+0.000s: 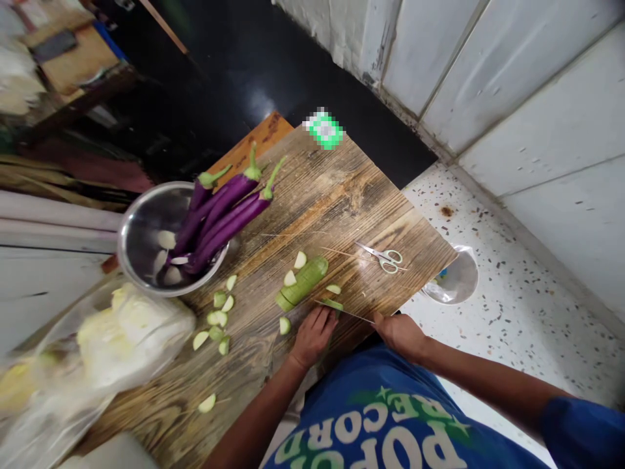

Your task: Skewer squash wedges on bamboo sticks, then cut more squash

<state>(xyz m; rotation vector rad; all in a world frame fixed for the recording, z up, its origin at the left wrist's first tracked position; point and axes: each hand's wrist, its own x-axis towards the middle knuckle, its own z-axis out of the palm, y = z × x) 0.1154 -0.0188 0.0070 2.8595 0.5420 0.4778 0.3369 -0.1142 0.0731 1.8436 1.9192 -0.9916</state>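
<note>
My right hand (403, 335) is closed around the handle of a knife (355, 314), its thin blade pointing left across the wooden table (336, 189). The blade lies against a piece of light-green squash (333, 304), perhaps zucchini. Bent over that piece, the fingers of my left hand (315, 333) press it down close to the blade. Just beyond my left hand lies a longer squash portion (303, 283), cut into slices that mostly sit together. Half-round slices surround it, one (284, 326) beside my left hand and another (333, 288) beyond the knife.
Purple eggplants (227, 218) lean in a steel bowl (127, 260) at the left. Several squash pieces (217, 318) lie scattered near it. Scissors (383, 256) rest at the right. A plastic bag of pale vegetables (131, 332) occupies the near left. A clear bin (459, 277) stands on the floor.
</note>
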